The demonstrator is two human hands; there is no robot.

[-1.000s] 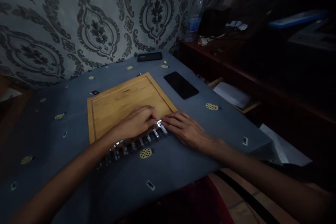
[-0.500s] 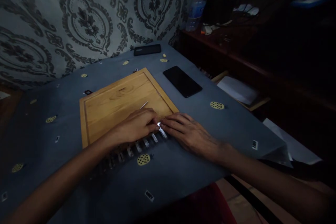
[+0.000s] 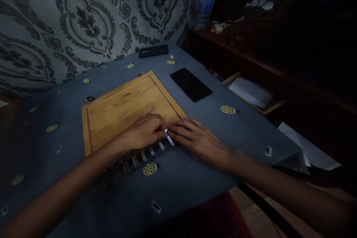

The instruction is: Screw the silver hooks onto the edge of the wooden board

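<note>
A wooden board point(image 3: 125, 96) with a raised rim lies on the blue patterned cloth. Over its front right part, my left hand point(image 3: 146, 130) is closed, and a thin metal rod point(image 3: 150, 110) sticks out from behind its knuckles. My right hand point(image 3: 199, 139) rests at the near right corner, fingers together, fingertips against a small shiny strip point(image 3: 170, 140) whose upper end glints between both hands. More strips point(image 3: 152, 151) of this kind stand in a row along the board's front edge, fading into shadow leftward. The pinching fingertips are mostly hidden.
A black phone point(image 3: 191, 84) lies right of the board, and a dark phone case point(image 3: 153, 51) by the wall. Small dark objects point(image 3: 90, 98) sit at the board's far edge. A plastic bottle point(image 3: 205, 9) stands on the dark red desk point(image 3: 223, 44), beside an open drawer point(image 3: 251, 93).
The whole view has shifted slightly left. Both hands keep nearly the same place at the board's corner; the glint between them is smaller, and the rod leans a little differently.
</note>
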